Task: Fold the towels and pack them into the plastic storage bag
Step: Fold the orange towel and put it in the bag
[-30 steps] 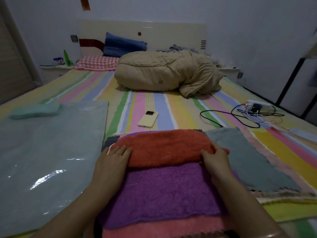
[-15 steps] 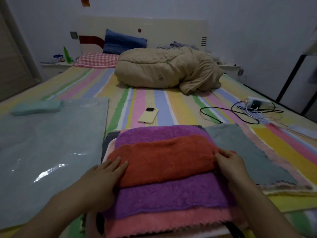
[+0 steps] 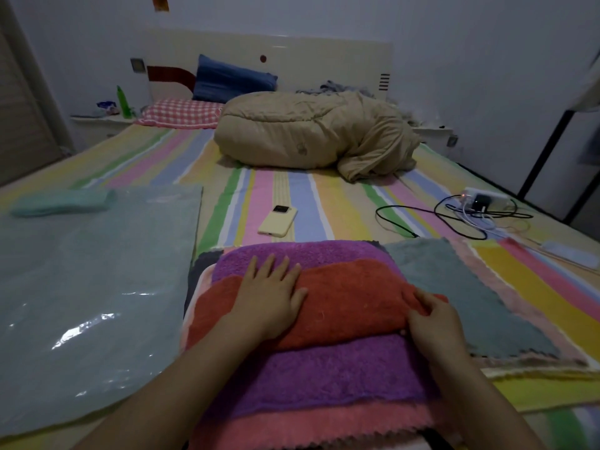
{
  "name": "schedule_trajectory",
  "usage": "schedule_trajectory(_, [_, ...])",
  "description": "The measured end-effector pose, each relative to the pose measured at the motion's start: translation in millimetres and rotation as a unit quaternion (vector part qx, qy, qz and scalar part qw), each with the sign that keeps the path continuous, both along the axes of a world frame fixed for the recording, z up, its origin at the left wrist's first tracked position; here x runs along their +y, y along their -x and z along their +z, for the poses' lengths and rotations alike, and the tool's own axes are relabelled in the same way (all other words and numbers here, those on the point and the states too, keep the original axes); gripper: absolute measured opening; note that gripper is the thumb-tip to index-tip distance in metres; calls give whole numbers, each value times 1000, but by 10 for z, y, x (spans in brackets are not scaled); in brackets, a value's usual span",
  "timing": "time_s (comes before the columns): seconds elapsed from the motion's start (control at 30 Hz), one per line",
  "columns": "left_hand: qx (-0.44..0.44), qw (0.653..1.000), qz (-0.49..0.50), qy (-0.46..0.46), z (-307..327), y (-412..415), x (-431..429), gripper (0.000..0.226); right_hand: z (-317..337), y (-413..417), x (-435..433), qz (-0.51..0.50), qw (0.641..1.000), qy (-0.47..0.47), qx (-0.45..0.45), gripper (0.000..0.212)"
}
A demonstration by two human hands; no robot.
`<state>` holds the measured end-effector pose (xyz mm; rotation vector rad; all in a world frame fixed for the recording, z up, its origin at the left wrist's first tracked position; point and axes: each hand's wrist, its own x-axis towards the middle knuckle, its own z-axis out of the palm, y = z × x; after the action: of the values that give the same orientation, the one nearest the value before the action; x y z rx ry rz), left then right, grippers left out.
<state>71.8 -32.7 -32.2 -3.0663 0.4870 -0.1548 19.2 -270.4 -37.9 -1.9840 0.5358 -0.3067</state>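
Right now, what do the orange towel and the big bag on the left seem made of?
Orange towel: probably terry cloth, matte, judging by its fuzzy nap. Storage bag: likely thin translucent plastic, glossy, given the white glints and wrinkles.

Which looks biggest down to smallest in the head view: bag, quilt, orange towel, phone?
Largest the bag; then orange towel and quilt, about alike (quilt is farther, so unsure); phone smallest.

Bare left hand (image 3: 271, 297), bare right hand (image 3: 431, 323), bare forearms (image 3: 181, 384)
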Motion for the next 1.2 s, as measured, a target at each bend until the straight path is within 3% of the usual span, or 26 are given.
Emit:
schedule_trajectory(0.1, [-40, 992, 20, 116, -6, 79, 142, 77, 166, 62, 167, 2, 991, 131, -7, 55])
schedule_trajectory(0.2, [-137, 927, 40, 347, 93, 185, 392, 45, 411, 85, 547, 66, 978, 188, -53, 61])
schedule_trajectory(0.27, [-61, 840, 110, 528, 238, 250, 536, 30, 514, 113, 901, 146, 961, 211, -106, 60])
schedule_trajectory(0.37, [222, 630, 214, 713, 420, 321, 749, 28, 493, 169, 1472, 251, 913, 279, -158, 66])
schedule_trajectory(0.43, [307, 562, 230, 732, 424, 355, 898, 34, 402, 234, 1792, 333, 869, 330, -157, 67])
schedule_trajectory(0.5, [307, 535, 247, 747, 363, 355, 1031, 34, 326, 299, 1969, 432, 826, 350, -91, 69])
schedule_trajectory(0.57, [288, 542, 254, 748, 317, 361, 1086, 26, 270, 310, 1977, 495, 800, 336, -48, 69])
schedule_trajectory(0.63, [256, 588, 234, 731, 294, 381, 1072, 12, 340, 312, 1905, 521, 803, 280, -72, 65])
schedule_trajectory(0.7, [202, 643, 215, 706, 259, 399, 1034, 32, 460, 323, 1818, 532, 818, 190, -109, 59])
schedule_trajectory(0.77, [172, 676, 168, 696, 244, 411, 993, 49, 515, 287, 1697, 516, 832, 151, -138, 55])
schedule_trajectory(0.9, [121, 765, 89, 627, 230, 421, 990, 42, 501, 123, 1370, 384, 891, 158, -185, 49])
schedule_trajectory(1.03, [108, 766, 120, 622, 223, 489, 1077, 34, 365, -37, 1064, 223, 945, 188, -150, 30])
schedule_trajectory(1.13, [125, 742, 147, 642, 149, 526, 1160, 28, 201, -70, 1018, 215, 960, 171, -53, 14])
schedule_trajectory(1.2, [155, 707, 173, 668, 94, 531, 1204, 28, 131, -50, 1068, 222, 965, 140, -3, 22])
